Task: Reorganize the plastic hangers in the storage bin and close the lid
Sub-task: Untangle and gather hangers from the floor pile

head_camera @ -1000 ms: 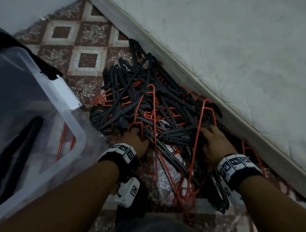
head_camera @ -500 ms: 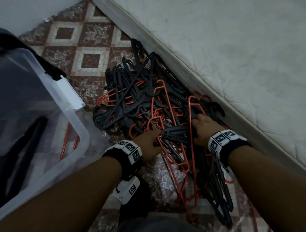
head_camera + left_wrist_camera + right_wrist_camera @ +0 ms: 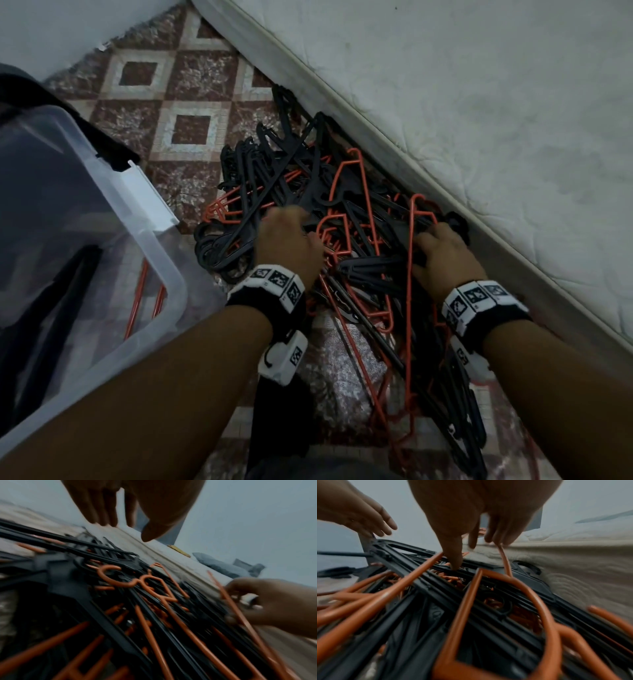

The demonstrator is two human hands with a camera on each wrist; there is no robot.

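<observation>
A tangled pile of black and orange plastic hangers (image 3: 270,185) lies on the floor against a mattress. My left hand (image 3: 287,233) hovers over the pile's left part with straight fingers (image 3: 102,513) and holds nothing. My right hand (image 3: 442,250) is at the pile's right edge, its fingers curled round a thin orange hanger (image 3: 412,219), while its thumb (image 3: 455,555) presses on a black hanger. The clear storage bin (image 3: 164,260) stands open at the left with a black hanger and orange hangers inside. Its lid is not identifiable.
The white mattress (image 3: 479,137) runs diagonally along the right and bounds the pile. Patterned brown and white floor (image 3: 185,130) shows beyond the pile. The bin's white latch (image 3: 150,202) juts toward the hangers. My knee's dark cloth (image 3: 281,411) is below.
My left hand has let go near the pile's middle and moved forward over the black hangers. The right hand has shifted slightly right, still gripping an orange hanger.
</observation>
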